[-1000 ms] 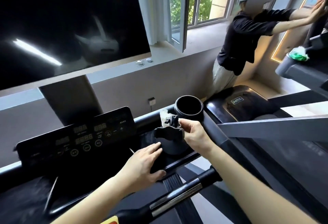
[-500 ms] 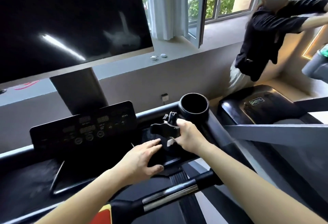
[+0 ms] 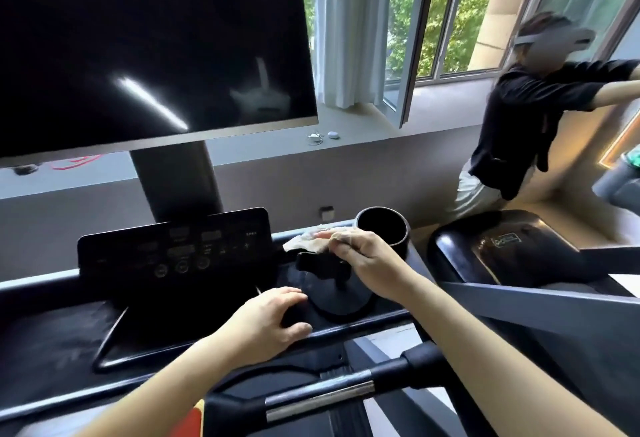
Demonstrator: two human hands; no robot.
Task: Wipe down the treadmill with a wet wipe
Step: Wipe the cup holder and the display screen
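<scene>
Two hands at work. Black treadmill console point(image 3: 145, 325): your left hand point(image 3: 268, 322) lies flat and spread on its tray; keep bracing. Black phone-holder stand point(image 3: 332, 284): your right hand point(image 3: 363, 256) pinches the crumpled white wet wipe point(image 3: 304, 242) above its clamp; press down, wipe each crevice slowly.

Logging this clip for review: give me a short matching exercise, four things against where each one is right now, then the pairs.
Things:
1. wet wipe
2. left hand
3. cup holder
4. large dark screen

Places:
A. palm down on the console tray, near its front edge
B. raised on a post behind the control panel
C. pinched in the right hand, above the black phone mount
D. far right corner of the console, open and dark inside

Pairs: 1-C, 2-A, 3-D, 4-B
</scene>
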